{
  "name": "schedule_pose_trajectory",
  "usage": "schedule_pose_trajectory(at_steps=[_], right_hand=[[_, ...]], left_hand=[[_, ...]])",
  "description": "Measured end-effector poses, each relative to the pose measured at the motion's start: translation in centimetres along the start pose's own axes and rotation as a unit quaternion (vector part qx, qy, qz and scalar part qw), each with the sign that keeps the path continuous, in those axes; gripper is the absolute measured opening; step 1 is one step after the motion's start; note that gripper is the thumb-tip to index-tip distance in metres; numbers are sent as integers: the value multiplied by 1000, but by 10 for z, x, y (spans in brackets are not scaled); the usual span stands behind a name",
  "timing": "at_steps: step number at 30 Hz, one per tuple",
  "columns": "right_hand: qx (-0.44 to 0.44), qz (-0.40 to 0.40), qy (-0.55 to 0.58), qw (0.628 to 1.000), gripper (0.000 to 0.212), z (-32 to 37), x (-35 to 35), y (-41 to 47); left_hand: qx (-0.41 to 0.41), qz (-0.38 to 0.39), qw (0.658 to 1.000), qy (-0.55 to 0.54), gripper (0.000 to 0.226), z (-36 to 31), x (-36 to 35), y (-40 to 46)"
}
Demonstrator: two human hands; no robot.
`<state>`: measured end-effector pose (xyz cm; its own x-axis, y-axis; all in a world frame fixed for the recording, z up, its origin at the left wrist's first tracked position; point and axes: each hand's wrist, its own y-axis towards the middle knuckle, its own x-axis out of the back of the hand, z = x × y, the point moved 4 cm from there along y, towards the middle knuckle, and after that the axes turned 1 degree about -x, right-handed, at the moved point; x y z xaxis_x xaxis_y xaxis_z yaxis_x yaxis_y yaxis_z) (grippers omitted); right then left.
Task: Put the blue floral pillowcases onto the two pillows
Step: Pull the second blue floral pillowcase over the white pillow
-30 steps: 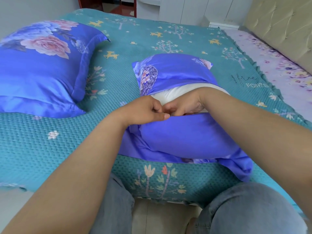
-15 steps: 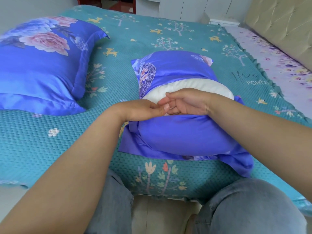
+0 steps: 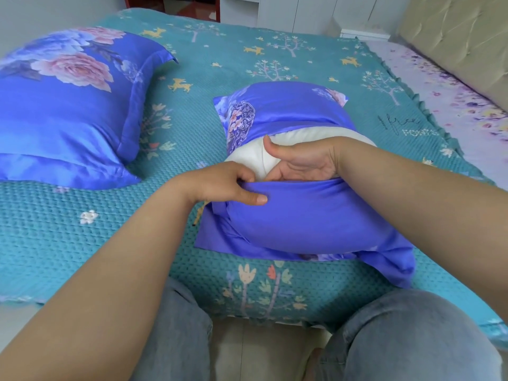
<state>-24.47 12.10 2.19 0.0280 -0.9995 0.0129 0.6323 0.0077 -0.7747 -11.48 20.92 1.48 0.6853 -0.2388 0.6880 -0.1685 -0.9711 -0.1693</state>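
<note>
A white pillow [image 3: 247,156] lies near the bed's front edge, partly inside a blue floral pillowcase [image 3: 308,215]. A white band of it shows through the opening across the case's middle. My left hand [image 3: 228,185] pinches the near blue flap at the left of that opening. My right hand [image 3: 299,160] lies palm up on the white pillow, thumb raised, its fingers tucked under the flap's edge and hidden. A second pillow [image 3: 63,105], fully covered in a matching blue floral case, rests at the left.
The bed wears a teal quilted spread [image 3: 82,237] with deer and tree prints. A purple floral sheet [image 3: 439,86] and beige padded headboard [image 3: 461,37] run along the right. My knees in grey jeans [image 3: 406,339] are at the bed's front edge.
My hands, touching over the opening before, have separated. The right hand turned palm up and slid under the near flap; the left now pinches that flap, exposing more white pillow.
</note>
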Motion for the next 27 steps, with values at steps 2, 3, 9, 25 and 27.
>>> schedule_pose_trajectory(at_steps=[2,3,9,25,27], right_hand=[[18,-50,0,999,105,1,4,-2],[38,-78,8,996,97,2,6,-1],[196,-102,163,961,27,3,-14,9],[64,-285,-541,789,38,46,6,10],[-19,-245,-543,803,39,35,15,23]], left_hand=[[-53,-69,994,-70,30,-7,5,1],[-76,-106,986,-105,27,-12,8,2],[-159,-346,920,-90,41,-39,26,13],[-16,-78,996,31,21,6,17,-8],[-25,-172,985,13,25,10,25,-8]])
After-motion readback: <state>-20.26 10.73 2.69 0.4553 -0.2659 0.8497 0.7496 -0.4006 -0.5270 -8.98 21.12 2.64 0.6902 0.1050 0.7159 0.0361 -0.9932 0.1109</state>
